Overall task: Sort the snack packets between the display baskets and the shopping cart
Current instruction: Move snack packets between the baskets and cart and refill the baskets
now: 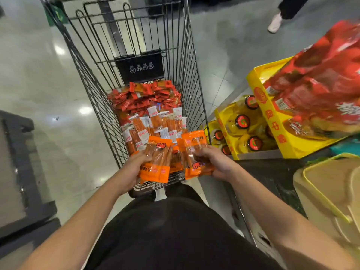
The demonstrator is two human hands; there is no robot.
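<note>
At the bottom centre of the frame, two bare forearms reach forward over the near end of the shopping cart (109, 106). The left hand (134, 166) grips a bundle of orange snack packets (157, 160), thumb over their front, the packets standing up above its fingers. Just to the right, the right hand (212, 160) clamps a second orange bundle (194, 151), which sticks up and left of its knuckles. The two bundles nearly touch.

Beyond them in the cart lie clear-and-white stick packets (155, 123), then a heap of small red packets (144, 96). At the right of the frame, yellow display boxes (276, 121) hold jars and large red bags (319, 78).
</note>
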